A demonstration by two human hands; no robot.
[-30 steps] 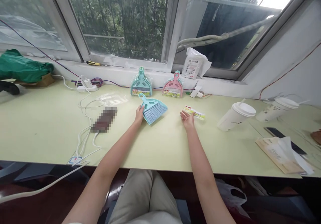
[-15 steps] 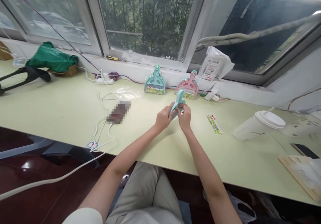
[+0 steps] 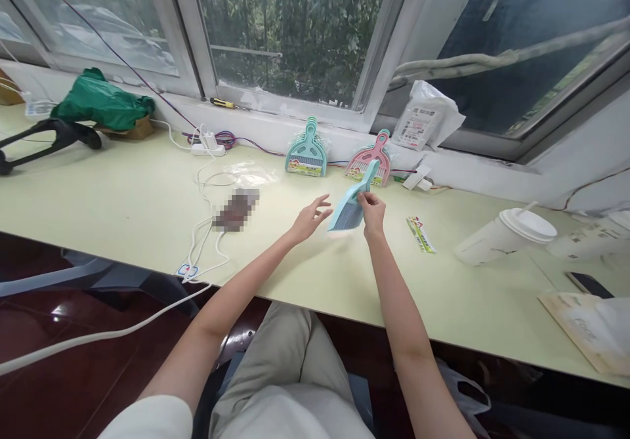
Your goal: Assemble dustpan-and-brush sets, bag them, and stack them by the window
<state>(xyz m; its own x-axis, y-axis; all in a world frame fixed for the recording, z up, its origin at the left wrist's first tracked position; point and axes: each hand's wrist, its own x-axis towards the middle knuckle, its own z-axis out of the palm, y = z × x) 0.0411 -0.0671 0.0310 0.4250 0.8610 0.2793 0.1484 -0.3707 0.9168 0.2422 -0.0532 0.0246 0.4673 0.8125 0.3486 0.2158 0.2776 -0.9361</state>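
Above the table, my right hand (image 3: pixel 373 213) grips a light-blue mini dustpan and brush set (image 3: pixel 350 208), its handle tilted up to the right and bristles showing below. My left hand (image 3: pixel 311 220) is just left of the set, fingers spread and touching nothing. Behind, a stack of teal dustpan sets (image 3: pixel 306 150) leans at the wall. Beside it leans a pink dustpan stack (image 3: pixel 369 157), partly covered by the held set. A printed label strip (image 3: pixel 420 235) lies flat to the right of my right hand.
A white lidded cup (image 3: pixel 506 235) with a straw stands at the right, near a dark phone (image 3: pixel 589 285). White cables (image 3: pixel 199 229) run over the table's left part beside a blurred object (image 3: pixel 236 210). A clear plastic wrapper (image 3: pixel 253 174) lies near the power strip (image 3: pixel 209 147).
My left hand has let go of the dustpan set and moved left, its fingers opening. The set has turned in my right hand, so its broad side and bristles now show.
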